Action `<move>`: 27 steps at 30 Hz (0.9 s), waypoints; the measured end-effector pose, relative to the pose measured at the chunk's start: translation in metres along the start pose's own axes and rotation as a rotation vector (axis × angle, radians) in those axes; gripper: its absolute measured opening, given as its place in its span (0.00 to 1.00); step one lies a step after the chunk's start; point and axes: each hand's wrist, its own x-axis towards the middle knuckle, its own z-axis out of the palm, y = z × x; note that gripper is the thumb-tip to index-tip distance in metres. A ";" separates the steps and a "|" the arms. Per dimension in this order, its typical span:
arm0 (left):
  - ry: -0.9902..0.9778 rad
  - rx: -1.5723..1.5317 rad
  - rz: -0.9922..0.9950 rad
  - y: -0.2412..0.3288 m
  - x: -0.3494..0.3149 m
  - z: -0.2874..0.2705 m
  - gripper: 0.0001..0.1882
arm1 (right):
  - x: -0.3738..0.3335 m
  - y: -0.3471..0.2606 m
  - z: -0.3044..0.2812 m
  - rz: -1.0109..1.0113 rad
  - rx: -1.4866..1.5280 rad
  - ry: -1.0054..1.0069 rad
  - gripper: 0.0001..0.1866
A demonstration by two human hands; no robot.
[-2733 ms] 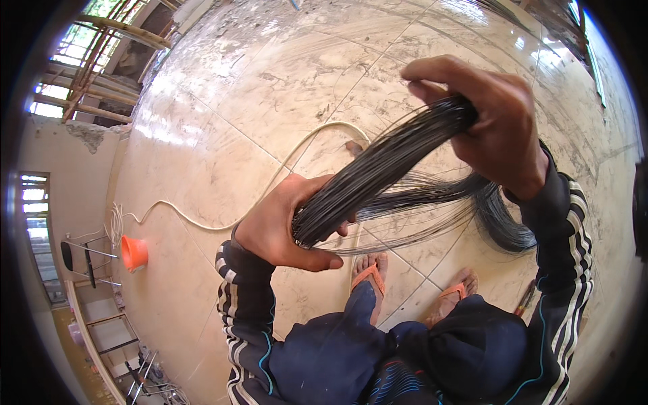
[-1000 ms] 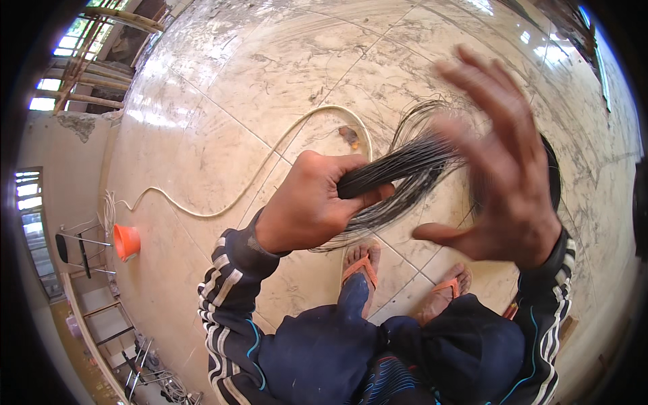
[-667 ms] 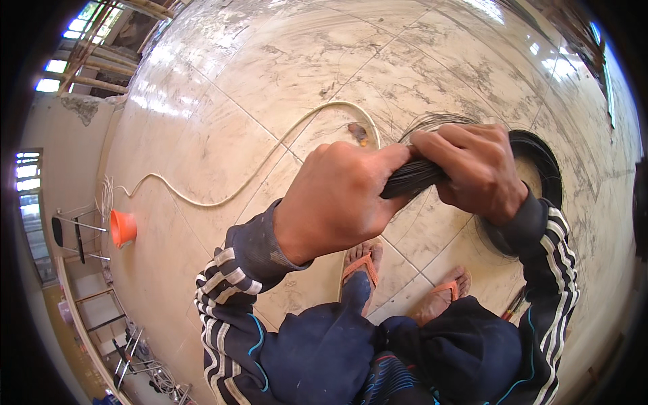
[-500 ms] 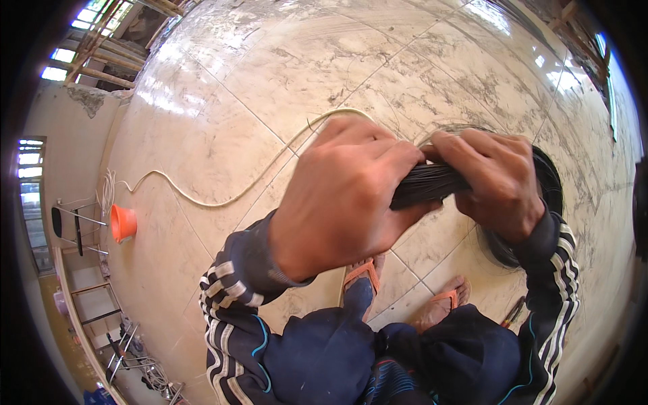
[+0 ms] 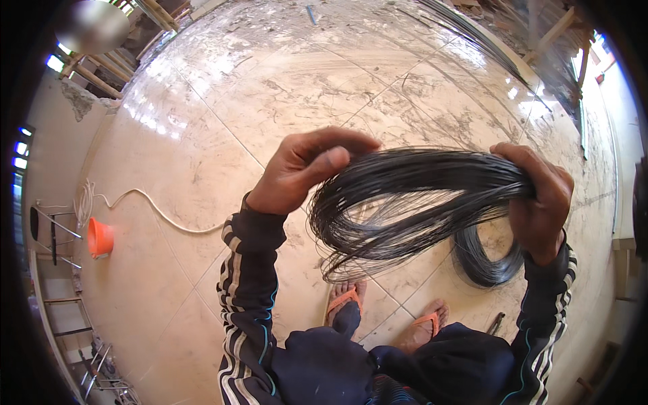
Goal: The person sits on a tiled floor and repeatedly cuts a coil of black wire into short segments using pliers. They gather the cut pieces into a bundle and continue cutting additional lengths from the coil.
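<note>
A loose coil of thin black wire (image 5: 432, 162) hangs in front of me, its strands fanning out toward the left. My right hand (image 5: 540, 192) is closed around the coil's right end. At the upper left of the coil, my left hand (image 5: 304, 165) is open, thumb and fingers apart, its fingertips beside the strands; whether they touch is unclear. Lower down, behind the held coil, shows another loop of dark wire (image 5: 489, 260), partly hidden by my right hand; I cannot tell whether the two are joined.
A pale cable (image 5: 162, 212) snakes over the tiled floor from the left, near an orange bucket (image 5: 100, 238). A dark hand tool (image 5: 496, 322) lies beside my right foot. Metal-legged furniture (image 5: 61, 233) stands along the left wall; long dark bars (image 5: 466, 34) lie at the far right.
My hands have moved apart, and the bunched wire between them has spread into a wide loop. My left hand has let go and shifted left; my right still grips the coil.
</note>
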 end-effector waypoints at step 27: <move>-0.227 -0.362 -0.379 -0.024 0.020 0.036 0.31 | -0.039 0.130 0.037 0.229 -0.319 0.119 0.12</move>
